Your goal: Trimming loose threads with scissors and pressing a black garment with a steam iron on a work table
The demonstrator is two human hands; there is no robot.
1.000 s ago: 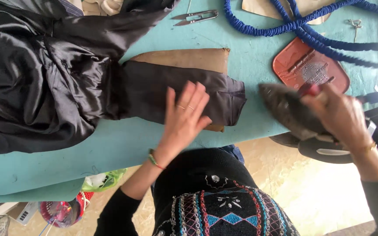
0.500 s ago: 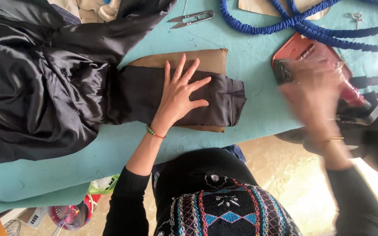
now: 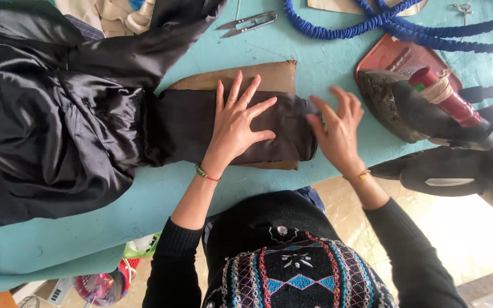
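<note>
A black satin garment is spread over a teal padded table, seen from above. Its sleeve is laid flat with its long axis running left to right, the cuff end pointing right and the shoulder end joining the bunched body of the garment at the left. Under the sleeve a tan pressing pad shows along the far edge and again as a thin strip along the near edge.

The left hand is pressed flat on the middle of the sleeve, fingers spread wide, nothing held. The right hand is laid open on the cuff end, fingers spread and blurred, nothing gripped.

To the right, a dark, scorched iron with a red handle is set on a rust-red rest plate. Blue braided cord is looped across the far edge, and metal thread snips lie near the far edge, well apart from the hands. No packages, labels or signs can be made out on the table.

Compared with a second ago, the iron is no longer held in the right hand; it has been set down on the plate, and the right hand has been brought onto the cuff. The left hand has been kept on the sleeve.
</note>
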